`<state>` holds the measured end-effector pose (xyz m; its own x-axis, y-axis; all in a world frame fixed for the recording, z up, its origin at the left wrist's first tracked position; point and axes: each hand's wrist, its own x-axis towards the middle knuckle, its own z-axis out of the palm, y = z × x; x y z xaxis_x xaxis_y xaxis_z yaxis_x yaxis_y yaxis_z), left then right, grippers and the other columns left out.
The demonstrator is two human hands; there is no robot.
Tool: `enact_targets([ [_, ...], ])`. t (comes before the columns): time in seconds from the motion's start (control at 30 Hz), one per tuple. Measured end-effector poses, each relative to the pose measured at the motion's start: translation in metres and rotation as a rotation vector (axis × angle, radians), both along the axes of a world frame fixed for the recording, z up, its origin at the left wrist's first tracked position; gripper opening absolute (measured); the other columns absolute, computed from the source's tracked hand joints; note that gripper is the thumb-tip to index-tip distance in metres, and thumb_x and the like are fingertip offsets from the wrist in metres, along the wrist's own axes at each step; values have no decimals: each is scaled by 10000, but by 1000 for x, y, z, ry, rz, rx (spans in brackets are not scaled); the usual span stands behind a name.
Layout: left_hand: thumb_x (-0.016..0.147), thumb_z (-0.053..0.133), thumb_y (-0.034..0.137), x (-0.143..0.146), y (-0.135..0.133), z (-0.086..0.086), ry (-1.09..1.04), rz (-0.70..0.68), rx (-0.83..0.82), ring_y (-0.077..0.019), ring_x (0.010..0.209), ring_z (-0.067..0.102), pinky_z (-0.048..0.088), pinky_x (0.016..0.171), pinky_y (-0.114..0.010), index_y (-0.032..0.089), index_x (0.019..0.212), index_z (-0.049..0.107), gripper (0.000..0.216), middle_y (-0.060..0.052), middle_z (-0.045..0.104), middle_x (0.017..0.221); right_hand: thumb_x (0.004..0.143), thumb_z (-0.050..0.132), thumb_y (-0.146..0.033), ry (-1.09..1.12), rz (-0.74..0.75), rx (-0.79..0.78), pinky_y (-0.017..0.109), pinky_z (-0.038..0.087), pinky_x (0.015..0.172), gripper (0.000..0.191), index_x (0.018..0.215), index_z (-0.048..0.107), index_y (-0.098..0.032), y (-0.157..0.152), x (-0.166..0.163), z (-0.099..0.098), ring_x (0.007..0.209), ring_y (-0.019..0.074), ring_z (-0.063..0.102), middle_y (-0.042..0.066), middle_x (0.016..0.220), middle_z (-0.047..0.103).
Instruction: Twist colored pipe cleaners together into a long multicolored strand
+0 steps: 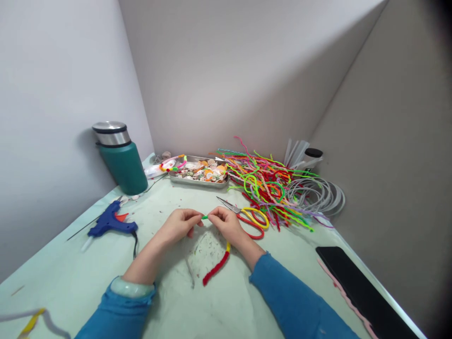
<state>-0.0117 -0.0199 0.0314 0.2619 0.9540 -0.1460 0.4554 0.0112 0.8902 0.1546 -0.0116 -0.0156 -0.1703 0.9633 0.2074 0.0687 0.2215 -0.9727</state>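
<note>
Over the middle of the table, my left hand (181,223) and my right hand (228,226) face each other in a pinch. A short green pipe cleaner piece (205,217) shows between the fingertips, gripped from both sides. Below my right hand hangs a fuzzy strip (218,270), yellow at the top and red to its end. A thin grey strand (191,273) trails under my left hand; whether it joins the coloured strip is hidden by my fingers. Scissors (252,219) with red and yellow handles lie just beyond my right hand.
A blue glue gun (111,220) and a green bottle (123,162) stand left. At the back sit a metal tray (197,182) of buttons, a pile of pipe cleaners (264,181) and coiled grey tubing (316,195). A black phone-like slab (363,287) lies right.
</note>
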Motion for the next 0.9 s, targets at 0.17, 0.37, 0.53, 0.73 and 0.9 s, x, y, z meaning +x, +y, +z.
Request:
enact_targets([
  [0.17, 699, 524, 431, 1, 0, -1, 99, -1, 124, -84, 408, 390, 276, 439, -206, 135, 684, 654, 323, 32, 472, 418, 722, 562, -292, -11, 5, -3, 201, 307, 479, 130, 691, 562, -165, -1, 0, 3, 514, 81, 400, -41, 571, 478],
  [0.37, 655, 570, 395, 0, 3, -5, -7, 29, 10, -81, 396, 414, 291, 433, -212, 118, 660, 638, 285, 1, 553, 484, 731, 561, -276, -21, 38, 5, 199, 305, 487, 117, 697, 558, -164, -4, 1, 3, 518, 76, 392, -46, 575, 464],
  [0.53, 589, 604, 305, 0, 3, -6, -240, 61, -202, -71, 364, 412, 264, 401, -215, 101, 642, 594, 210, -27, 593, 574, 736, 566, -277, -18, 94, 34, 200, 303, 491, 117, 705, 564, -164, -8, 2, 7, 514, 74, 379, -49, 569, 452],
  [0.73, 620, 595, 347, 2, 3, -8, -173, 91, -161, -70, 350, 378, 243, 410, -214, 107, 631, 588, 240, 6, 521, 461, 747, 551, -286, -43, 50, 47, 201, 310, 501, 133, 706, 566, -160, -8, 1, 8, 533, 78, 399, -40, 589, 478],
  [0.9, 711, 507, 464, 4, 4, -8, 60, 53, 71, -94, 382, 382, 262, 440, -213, 136, 682, 615, 347, 38, 434, 375, 747, 541, -291, -55, -15, 50, 198, 321, 507, 129, 718, 564, -168, -4, 0, 2, 536, 78, 408, -44, 594, 484],
])
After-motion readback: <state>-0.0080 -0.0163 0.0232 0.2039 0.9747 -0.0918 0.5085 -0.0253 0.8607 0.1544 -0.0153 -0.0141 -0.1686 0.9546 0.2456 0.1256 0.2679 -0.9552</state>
